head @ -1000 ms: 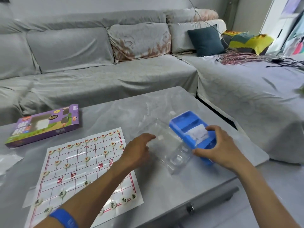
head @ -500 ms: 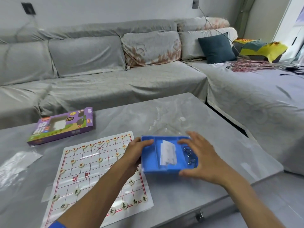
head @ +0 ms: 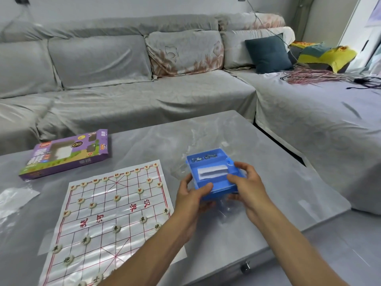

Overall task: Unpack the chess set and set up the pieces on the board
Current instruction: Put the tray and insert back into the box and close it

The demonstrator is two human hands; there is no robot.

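Blue tray [head: 214,183] turned, lifted above grey table [head: 257,145]; sofa [head: 123,96] behind.

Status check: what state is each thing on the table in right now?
blue tray: lifted, held in both hands, open top.
left hand: grips the tray's near left corner.
right hand: grips the tray's right side.
folded white paper: lying in the tray.
board sheet: spread flat, pieces standing on it.
purple box: lying flat.
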